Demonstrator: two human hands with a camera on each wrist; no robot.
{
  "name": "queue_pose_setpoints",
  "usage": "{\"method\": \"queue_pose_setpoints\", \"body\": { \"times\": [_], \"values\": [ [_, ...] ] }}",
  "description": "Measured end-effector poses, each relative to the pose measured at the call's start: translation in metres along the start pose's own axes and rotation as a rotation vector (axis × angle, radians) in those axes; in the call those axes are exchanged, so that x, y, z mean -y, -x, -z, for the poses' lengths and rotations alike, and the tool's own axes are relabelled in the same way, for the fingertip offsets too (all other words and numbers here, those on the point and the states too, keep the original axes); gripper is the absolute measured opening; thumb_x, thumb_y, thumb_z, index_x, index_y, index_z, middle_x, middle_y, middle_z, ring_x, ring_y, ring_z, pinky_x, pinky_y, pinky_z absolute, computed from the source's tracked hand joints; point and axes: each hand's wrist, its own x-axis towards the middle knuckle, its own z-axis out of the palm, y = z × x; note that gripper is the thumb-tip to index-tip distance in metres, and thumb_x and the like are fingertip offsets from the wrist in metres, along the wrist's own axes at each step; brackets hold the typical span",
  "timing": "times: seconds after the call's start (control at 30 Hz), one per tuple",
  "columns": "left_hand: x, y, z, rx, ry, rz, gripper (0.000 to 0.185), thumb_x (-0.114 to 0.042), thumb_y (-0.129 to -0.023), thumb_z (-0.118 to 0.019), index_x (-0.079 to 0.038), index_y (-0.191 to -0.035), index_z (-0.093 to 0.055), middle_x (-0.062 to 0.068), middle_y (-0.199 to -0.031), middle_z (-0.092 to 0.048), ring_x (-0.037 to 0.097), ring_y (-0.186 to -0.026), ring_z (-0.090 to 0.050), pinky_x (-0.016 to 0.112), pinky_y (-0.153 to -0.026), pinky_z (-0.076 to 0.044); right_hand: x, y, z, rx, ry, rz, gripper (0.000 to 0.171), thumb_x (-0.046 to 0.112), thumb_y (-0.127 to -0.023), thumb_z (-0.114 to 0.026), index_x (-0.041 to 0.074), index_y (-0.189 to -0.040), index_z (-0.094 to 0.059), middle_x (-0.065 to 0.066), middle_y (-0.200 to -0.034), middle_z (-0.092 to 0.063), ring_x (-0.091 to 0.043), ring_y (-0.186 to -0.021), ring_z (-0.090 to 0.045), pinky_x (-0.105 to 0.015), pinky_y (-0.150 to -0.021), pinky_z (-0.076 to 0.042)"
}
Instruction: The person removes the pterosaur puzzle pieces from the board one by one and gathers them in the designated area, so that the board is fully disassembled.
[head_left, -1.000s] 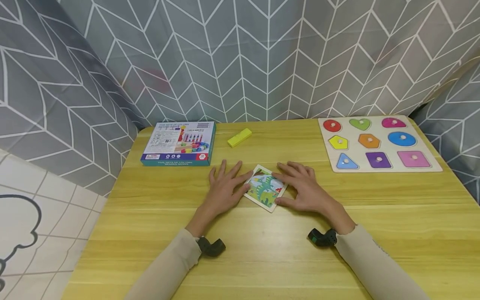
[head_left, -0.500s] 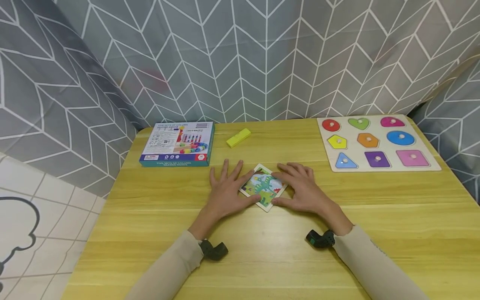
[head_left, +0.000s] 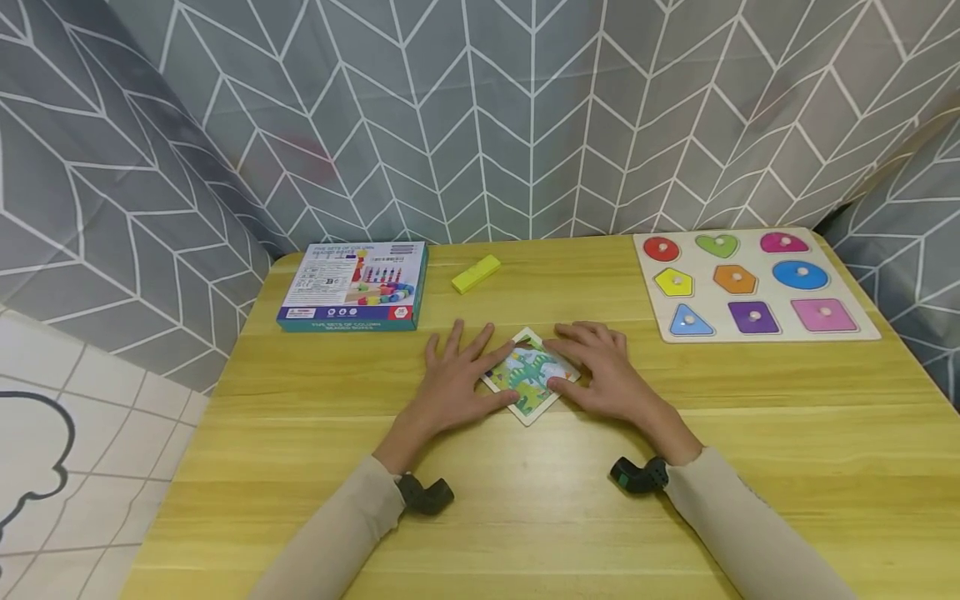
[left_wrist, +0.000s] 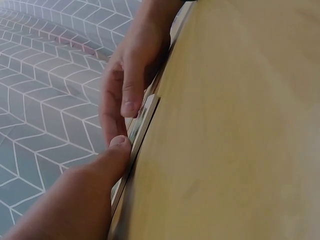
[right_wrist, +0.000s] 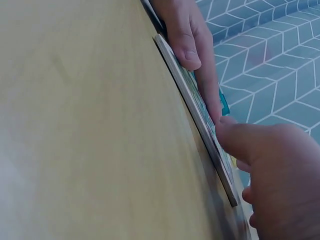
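Wrist views only: puzzle board's (right_wrist: 200, 117) thin edge under thumbs.

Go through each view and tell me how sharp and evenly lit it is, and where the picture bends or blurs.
Head view: even, soft light, sharp throughout, faint shadows under both hands; the table edges bow from the wide lens. Left wrist view: the left hand is close and soft, the puzzle card edge-on, the horizon tilted steeply. Right wrist view: the right hand is blurred in the foreground; the wood at the lower left washes out pale.
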Motion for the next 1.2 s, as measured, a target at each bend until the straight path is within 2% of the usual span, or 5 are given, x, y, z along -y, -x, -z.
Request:
{"method": "queue_pose_setpoints", "body": {
  "times": [0.17,0.57,0.67,0.9,1.2],
  "values": [
    [0.0020,-0.0009,0.0024,0.010,0.028,-0.036,0.072,-0.077,-0.093,-0.044,-0.047,-0.157,-0.031,-0.004,-0.172,-0.019,0.044,-0.159,-0.002,0.071,-0.120,-0.001,-0.0004,0.0006,0.0010,0.015,0.024,0.004,0.055,0.040,-0.090,-0.074,0.019,-0.140,-0.064,-0.013,-0.156,-0.049,-0.037,-0.144,-0.036,-0.058,-0.106,-0.022],
    [0.0039,0.0004,-0.0013,-0.071,0.084,-0.165,0.045,-0.052,-0.105,-0.047,-0.042,-0.148,-0.050,-0.009,-0.166,-0.033,0.042,-0.157,-0.017,0.071,-0.117,-0.010,0.0013,-0.0004,0.0005,-0.010,0.064,-0.032,0.058,0.047,-0.086,-0.077,0.018,-0.135,-0.067,-0.013,-0.153,-0.053,-0.038,-0.142,-0.038,-0.059,-0.104,-0.024],
    [0.0028,0.0006,-0.0020,-0.067,0.074,-0.175,0.047,-0.054,-0.104,-0.048,-0.041,-0.149,-0.050,-0.011,-0.165,-0.034,0.041,-0.157,-0.018,0.070,-0.118,-0.011,0.0003,-0.0005,0.0007,-0.013,0.070,-0.041,0.058,0.048,-0.086,-0.077,0.018,-0.135,-0.067,-0.012,-0.153,-0.053,-0.037,-0.141,-0.038,-0.057,-0.103,-0.025],
    [0.0001,0.0015,-0.0030,-0.003,0.014,-0.170,0.066,-0.070,-0.097,-0.045,-0.042,-0.156,-0.037,-0.009,-0.170,-0.022,0.041,-0.159,-0.009,0.069,-0.119,-0.007,0.0006,-0.0001,0.0020,-0.016,0.070,-0.048,0.059,0.049,-0.086,-0.077,0.018,-0.135,-0.067,-0.012,-0.152,-0.053,-0.037,-0.141,-0.039,-0.057,-0.103,-0.025],
    [-0.0031,0.0035,-0.0021,0.012,-0.007,-0.172,0.073,-0.073,-0.094,-0.045,-0.041,-0.159,-0.033,-0.007,-0.171,-0.020,0.041,-0.159,-0.008,0.071,-0.119,-0.007,0.0002,-0.0003,0.0012,-0.038,0.059,-0.045,0.055,0.047,-0.087,-0.078,0.018,-0.132,-0.069,-0.011,-0.150,-0.055,-0.035,-0.138,-0.041,-0.056,-0.101,-0.025]
  ]
}}
